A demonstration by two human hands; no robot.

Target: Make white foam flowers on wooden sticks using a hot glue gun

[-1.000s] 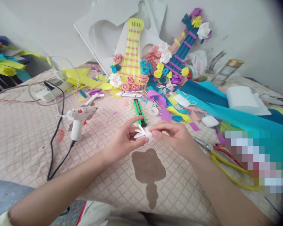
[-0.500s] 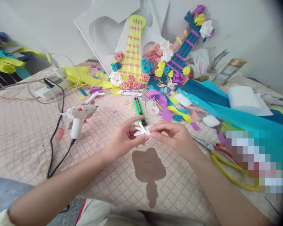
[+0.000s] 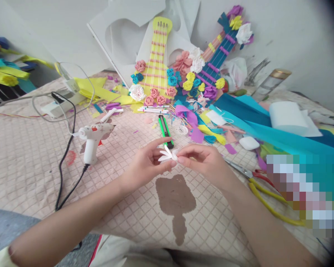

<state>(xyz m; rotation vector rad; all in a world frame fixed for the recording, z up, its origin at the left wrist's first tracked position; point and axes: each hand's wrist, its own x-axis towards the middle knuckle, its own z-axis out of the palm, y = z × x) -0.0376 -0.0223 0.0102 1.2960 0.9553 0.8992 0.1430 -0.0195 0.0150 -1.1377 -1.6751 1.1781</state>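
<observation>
Between both hands is a small white paper flower (image 3: pixel 165 155) with several narrow petals fanned to the left. My left hand (image 3: pixel 149 160) pinches it from the left, thumb below and index finger stretched above it. The fingertips of my right hand (image 3: pixel 202 159) close on its right side and hide part of it. Just beyond the flower lies a green and black utility knife (image 3: pixel 165 129). A brown patch (image 3: pixel 176 194) marks the quilted cloth below the hands.
A white glue gun (image 3: pixel 92 142) with a black cord stands at left, near a power strip (image 3: pixel 62 103). Yellow-handled scissors (image 3: pixel 263 193) lie at right. Behind are a yellow paper guitar (image 3: pixel 157 55), a blue one (image 3: pixel 218 61), paper scraps and a white roll (image 3: pixel 288 118).
</observation>
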